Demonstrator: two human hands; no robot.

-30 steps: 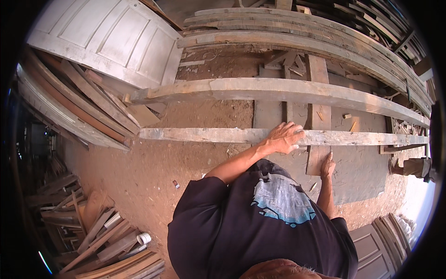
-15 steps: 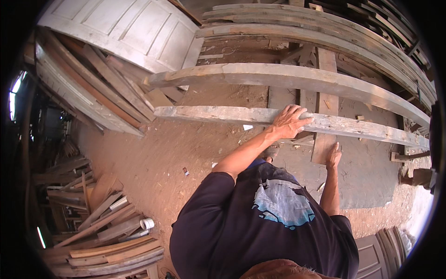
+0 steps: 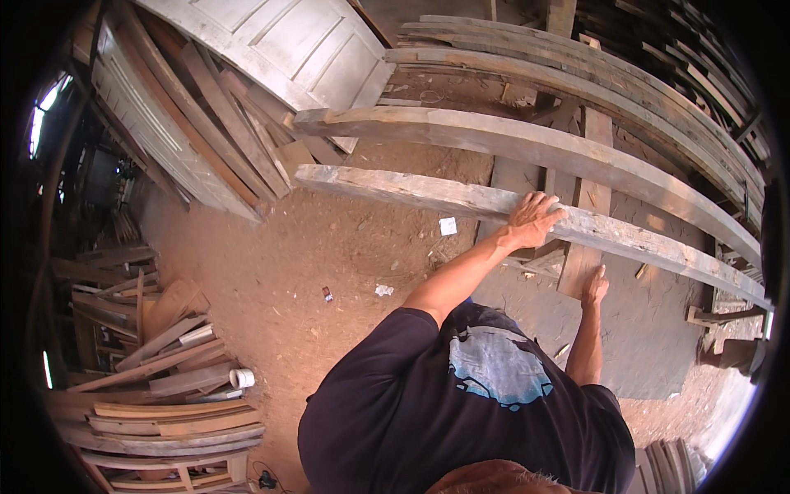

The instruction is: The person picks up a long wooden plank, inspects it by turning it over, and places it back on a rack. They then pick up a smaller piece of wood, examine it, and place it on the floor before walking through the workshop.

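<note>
The near beam (image 3: pixel 411 189) slants across the view in front of the person, its squared left end just beside the lower ends of the leaning boards (image 3: pixel 177 123), its right end running out to the rim. The left hand (image 3: pixel 535 221) lies over the beam's top, fingers bent toward the far edge; whether it grips or only rests cannot be told. The right hand (image 3: pixel 596 284) is beside the near end of the cross plank (image 3: pixel 583 265), one finger extended and the others partly curled; contact with the plank's edge is unclear. A gap that narrows rightward parts the near beam from the thicker far beam (image 3: pixel 494 138), and both pass above the plank. Beyond them, with more room between, a stack of long timbers (image 3: pixel 576 62) follows the same line. To the left, a broad stretch of dirt floor (image 3: pixel 271 263) lies between the person and the scrap wood (image 3: pixel 185 354), dotted with paper bits. The near beam is grey, weathered and rough along its edges; the far beam looks smoother and browner. The cross plank is flat and reddish brown, above a dull grey sheet (image 3: pixel 642 346). A white door (image 3: pixel 296 41) shows recessed rectangular panels, scuffed and dusty.
</note>
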